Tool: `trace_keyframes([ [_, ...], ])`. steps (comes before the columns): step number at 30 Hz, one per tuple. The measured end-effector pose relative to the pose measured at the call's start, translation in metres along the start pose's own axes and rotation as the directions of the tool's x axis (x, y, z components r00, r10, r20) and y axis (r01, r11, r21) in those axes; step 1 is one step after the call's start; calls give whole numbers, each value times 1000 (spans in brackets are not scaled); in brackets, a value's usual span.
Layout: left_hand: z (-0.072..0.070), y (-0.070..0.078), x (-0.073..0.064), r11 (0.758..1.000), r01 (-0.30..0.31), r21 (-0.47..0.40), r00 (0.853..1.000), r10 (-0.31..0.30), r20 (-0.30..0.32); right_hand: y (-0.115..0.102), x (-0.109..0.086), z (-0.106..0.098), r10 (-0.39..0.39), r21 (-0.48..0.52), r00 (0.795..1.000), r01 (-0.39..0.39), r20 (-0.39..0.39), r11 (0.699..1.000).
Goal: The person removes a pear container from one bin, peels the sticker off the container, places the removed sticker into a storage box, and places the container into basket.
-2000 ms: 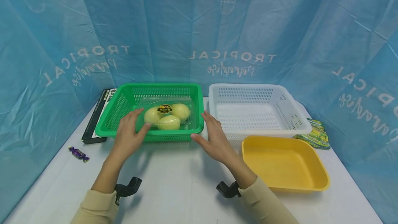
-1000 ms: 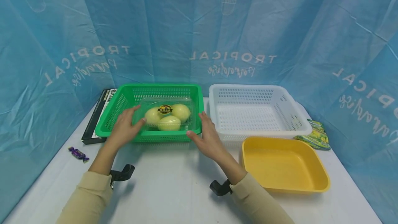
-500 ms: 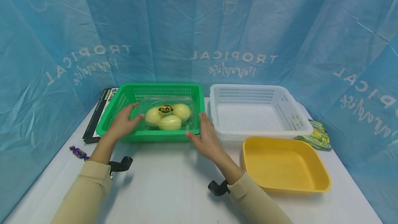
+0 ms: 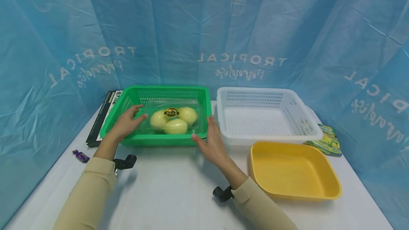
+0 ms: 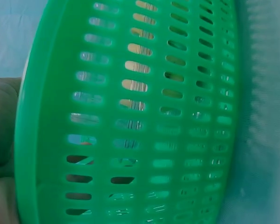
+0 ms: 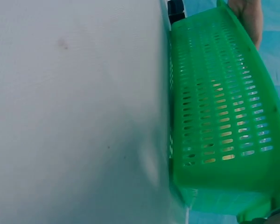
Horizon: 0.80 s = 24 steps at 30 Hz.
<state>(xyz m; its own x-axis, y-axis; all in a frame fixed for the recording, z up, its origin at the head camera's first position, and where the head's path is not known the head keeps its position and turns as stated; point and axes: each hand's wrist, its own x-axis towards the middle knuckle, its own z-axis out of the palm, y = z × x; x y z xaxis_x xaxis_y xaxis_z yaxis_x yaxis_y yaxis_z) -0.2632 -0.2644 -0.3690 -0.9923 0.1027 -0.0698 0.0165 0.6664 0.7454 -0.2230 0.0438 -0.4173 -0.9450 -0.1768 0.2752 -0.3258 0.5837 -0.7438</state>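
In the head view a green basket (image 4: 159,139) stands on the table. Inside lies a clear plastic box (image 4: 147,111) with three pale yellow-green round fruits (image 4: 176,126) and a dark label on its lid. My left hand (image 4: 125,122) reaches over the basket's front left part, thumb and fingers spread, left of the box. At the front right corner is my right hand (image 4: 213,144), fingers along the right side and thumb by the front rim. The left wrist view shows the slotted basket wall (image 5: 149,116) close up; whether the hands press on the rim is hard to tell.
A white basket (image 4: 265,138) stands to the right, with a yellow tray (image 4: 294,169) in front of it. A green-yellow packet (image 4: 329,141) lies partly under the white basket. At the left are a black-and-white box (image 4: 96,127) and a purple wrapped candy (image 4: 80,156). Blue cloth hangs behind.
My left hand has moved left and forward, away from the clear box. My right hand has come slightly left, closer to the green basket's corner. The basket stays in place.
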Motion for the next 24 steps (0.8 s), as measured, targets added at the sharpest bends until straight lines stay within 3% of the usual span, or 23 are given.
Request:
trace_keyframes([
  [17,-2,-6,16,989,6,-148,998,2,55,13,8,3,-4,75,1000,5,-6,997],
  [24,-2,-9,20,986,17,-167,997,-4,77,12,10,3,8,89,1000,-7,-7,996],
])
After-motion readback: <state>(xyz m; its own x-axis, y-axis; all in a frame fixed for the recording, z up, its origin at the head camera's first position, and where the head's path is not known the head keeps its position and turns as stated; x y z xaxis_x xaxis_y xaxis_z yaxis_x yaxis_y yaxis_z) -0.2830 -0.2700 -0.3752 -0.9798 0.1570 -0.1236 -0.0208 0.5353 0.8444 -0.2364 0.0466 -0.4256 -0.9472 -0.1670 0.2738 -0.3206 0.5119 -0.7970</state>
